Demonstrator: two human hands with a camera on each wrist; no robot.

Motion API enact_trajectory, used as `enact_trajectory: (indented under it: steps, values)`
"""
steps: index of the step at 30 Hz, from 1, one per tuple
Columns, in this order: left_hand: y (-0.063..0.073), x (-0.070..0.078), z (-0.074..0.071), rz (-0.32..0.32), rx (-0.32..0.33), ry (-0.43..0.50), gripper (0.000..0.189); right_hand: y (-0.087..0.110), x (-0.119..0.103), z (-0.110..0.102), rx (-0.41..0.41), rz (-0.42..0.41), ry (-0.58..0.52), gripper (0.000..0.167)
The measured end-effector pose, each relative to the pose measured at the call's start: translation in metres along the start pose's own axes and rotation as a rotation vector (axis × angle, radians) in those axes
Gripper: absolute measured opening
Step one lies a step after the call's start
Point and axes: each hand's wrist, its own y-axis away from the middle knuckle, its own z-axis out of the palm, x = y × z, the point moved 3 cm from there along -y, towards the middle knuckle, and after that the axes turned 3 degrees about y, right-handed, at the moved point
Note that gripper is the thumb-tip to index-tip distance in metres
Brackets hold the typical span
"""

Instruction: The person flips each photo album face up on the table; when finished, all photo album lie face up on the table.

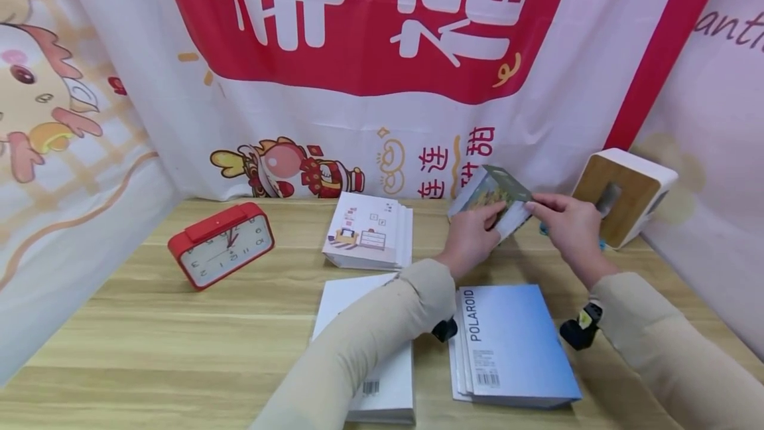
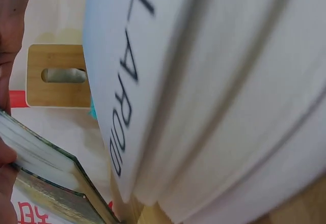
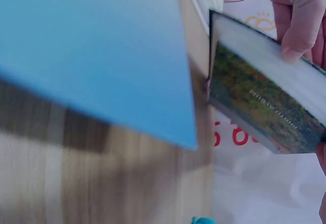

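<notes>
Both hands hold a small thick book with a green painted landscape cover, tilted at the back right of the table. My left hand grips its near side; in the right wrist view the left thumb lies on the page edges. My right hand pinches the upper right corner of the book. Below the hands lie blue-and-white albums marked POLAROID, fanned slightly. A white album with a barcode lies under the left forearm, which hides part of it.
White albums with a drawn room on the cover lie at the back centre. A red clock stands at the left. A white box with a wooden front stands at the back right, a bit of turquoise beside it. A printed curtain hangs behind the table.
</notes>
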Motion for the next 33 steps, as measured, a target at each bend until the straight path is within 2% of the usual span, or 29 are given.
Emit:
enact_trajectory:
  steps: [5,10,14,18,25,33]
  values:
    - [0.003,-0.002,-0.002,0.005,0.099,0.109,0.056,0.004,-0.009,0.004,0.011,0.015,-0.035,0.056]
    - [0.009,-0.006,-0.009,-0.045,0.161,0.263,0.057,0.009,-0.019,0.014,0.026,0.017,-0.075,0.051]
    - [0.014,-0.011,-0.012,-0.084,0.200,0.371,0.053,0.015,-0.023,0.023,0.024,-0.008,-0.053,0.045]
    - [0.020,-0.016,-0.015,-0.106,0.207,0.464,0.046,0.024,-0.022,0.032,-0.013,0.006,-0.075,0.041]
    - [0.029,-0.018,-0.023,-0.136,0.213,0.461,0.032,0.033,-0.021,0.043,-0.015,0.052,-0.129,0.040]
    - [0.031,-0.020,-0.030,-0.187,0.153,0.489,0.028,0.035,-0.022,0.049,0.008,0.050,-0.187,0.039]
